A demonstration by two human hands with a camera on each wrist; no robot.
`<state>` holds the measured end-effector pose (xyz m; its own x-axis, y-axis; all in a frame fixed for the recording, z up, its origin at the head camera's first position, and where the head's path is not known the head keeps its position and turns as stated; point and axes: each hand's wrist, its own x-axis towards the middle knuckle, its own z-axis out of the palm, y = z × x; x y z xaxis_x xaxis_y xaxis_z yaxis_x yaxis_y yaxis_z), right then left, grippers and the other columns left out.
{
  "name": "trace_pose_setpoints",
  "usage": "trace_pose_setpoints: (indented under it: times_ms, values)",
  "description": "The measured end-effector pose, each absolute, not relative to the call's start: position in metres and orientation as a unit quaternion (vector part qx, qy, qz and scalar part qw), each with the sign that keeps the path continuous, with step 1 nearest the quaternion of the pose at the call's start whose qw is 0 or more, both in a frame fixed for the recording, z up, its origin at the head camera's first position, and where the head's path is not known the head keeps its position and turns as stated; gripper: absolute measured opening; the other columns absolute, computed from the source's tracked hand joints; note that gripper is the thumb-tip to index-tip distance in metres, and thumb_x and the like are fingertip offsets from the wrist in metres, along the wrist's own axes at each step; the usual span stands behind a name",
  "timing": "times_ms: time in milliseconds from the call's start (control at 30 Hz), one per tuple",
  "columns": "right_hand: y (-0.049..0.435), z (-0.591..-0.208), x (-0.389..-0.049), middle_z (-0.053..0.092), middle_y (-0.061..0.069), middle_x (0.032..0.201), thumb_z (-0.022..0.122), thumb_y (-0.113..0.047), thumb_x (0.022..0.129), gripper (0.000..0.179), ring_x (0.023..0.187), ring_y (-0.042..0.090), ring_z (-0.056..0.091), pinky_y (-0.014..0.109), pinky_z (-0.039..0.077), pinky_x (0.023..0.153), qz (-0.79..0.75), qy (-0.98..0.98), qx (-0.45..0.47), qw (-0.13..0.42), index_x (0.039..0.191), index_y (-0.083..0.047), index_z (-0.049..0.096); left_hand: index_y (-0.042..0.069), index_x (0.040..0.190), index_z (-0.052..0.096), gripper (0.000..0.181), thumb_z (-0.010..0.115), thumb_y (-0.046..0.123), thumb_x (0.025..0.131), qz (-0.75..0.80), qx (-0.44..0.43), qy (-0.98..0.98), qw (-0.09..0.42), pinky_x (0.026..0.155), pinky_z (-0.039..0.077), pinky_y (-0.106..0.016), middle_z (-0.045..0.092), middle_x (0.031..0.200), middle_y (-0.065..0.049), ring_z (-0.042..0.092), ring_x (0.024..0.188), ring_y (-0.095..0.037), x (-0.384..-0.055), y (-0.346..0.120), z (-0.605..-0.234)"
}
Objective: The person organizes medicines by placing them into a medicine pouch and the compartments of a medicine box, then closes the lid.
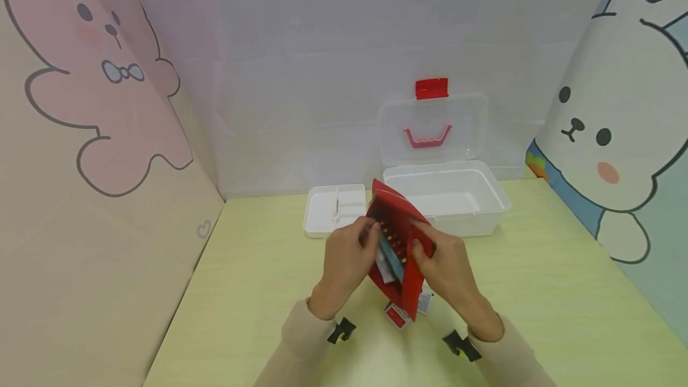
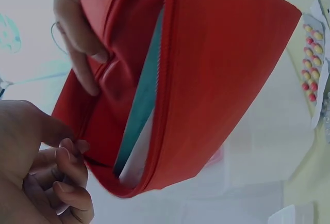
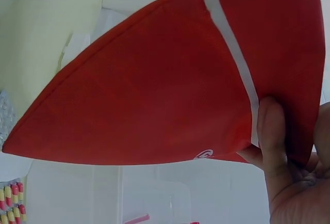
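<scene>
The red pouch (image 2: 221,69) is up between the two hands, over the table (image 1: 258,297); its mouth gapes wide, and that looks to be because the hands tug its two sides apart. The left hand (image 1: 346,255) pinches one edge of the mouth with its thumb and fingers; the right hand (image 1: 450,264) grips the other side, thumb on the outside and fingers reaching in, perhaps so the floppy cloth can't fold shut.

Between the grips, down in the mouth, sit a blue-green flat thing (image 2: 142,95) and a white packet (image 2: 138,157); the head view shows red and yellow pills (image 1: 395,242) there too; the pouch seems tipped toward the face so the person can see in.

Just under the grip, a small red and white box (image 1: 398,316) lies on the table, partly hidden by the pouch; past the left hand is a white tray (image 1: 322,214), and past the right hand is a white case (image 1: 473,226); its see-through lid (image 1: 430,115) stands up, likely leaning on the wall (image 1: 301,76).
</scene>
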<state>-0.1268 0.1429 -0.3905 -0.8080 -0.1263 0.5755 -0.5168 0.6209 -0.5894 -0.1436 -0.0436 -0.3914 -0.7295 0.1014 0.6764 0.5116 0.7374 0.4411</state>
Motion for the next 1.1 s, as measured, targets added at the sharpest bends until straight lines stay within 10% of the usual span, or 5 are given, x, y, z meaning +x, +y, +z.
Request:
trace_pose_setpoints:
  times_ms: [333,667,900,1100]
  values:
    - [0.152,-0.390,-0.127,0.074,0.016,0.095,0.063,0.007,0.083,0.036,0.069,0.018,0.066,0.030,0.058,0.059,0.396,-0.863,0.207,0.236,0.119,0.000,0.067,0.007,0.091,0.070,0.006,0.065,0.010,0.092,-0.357,-0.178,-0.858,0.323,0.050,0.037,-0.019,0.059,0.059,0.000,0.047,0.052,-0.007,-0.148,-0.080,-0.374]
    - [0.153,-0.388,-0.125,0.072,0.013,0.091,0.062,0.009,0.082,0.036,0.064,0.013,0.056,0.020,0.047,0.051,0.405,-0.861,0.223,0.211,0.117,-0.001,0.068,0.007,0.115,0.069,0.023,0.068,0.009,0.092,-0.350,-0.254,-0.868,0.245,0.070,0.057,-0.029,0.071,0.102,-0.006,0.066,0.091,-0.018,-0.171,-0.112,-0.373]
    - [0.156,-0.386,-0.123,0.072,0.012,0.095,0.059,0.010,0.084,0.038,0.068,0.011,0.061,0.022,0.053,0.056,0.455,-0.850,0.232,0.128,0.118,-0.005,0.069,0.012,0.133,0.060,0.045,0.071,0.012,0.089,-0.358,-0.329,-0.859,0.163,0.101,0.050,-0.042,0.064,0.131,-0.005,0.058,0.124,-0.023,-0.181,-0.119,-0.376]
    - [0.157,-0.384,-0.124,0.071,0.015,0.106,0.057,0.009,0.086,0.039,0.081,0.017,0.069,0.025,0.059,0.065,0.496,-0.828,0.256,0.056,0.120,-0.006,0.068,0.014,0.138,0.055,0.046,0.066,0.016,0.094,-0.381,-0.383,-0.837,0.091,0.102,0.049,-0.038,0.063,0.131,-0.002,0.058,0.122,-0.018,-0.181,-0.119,-0.379]
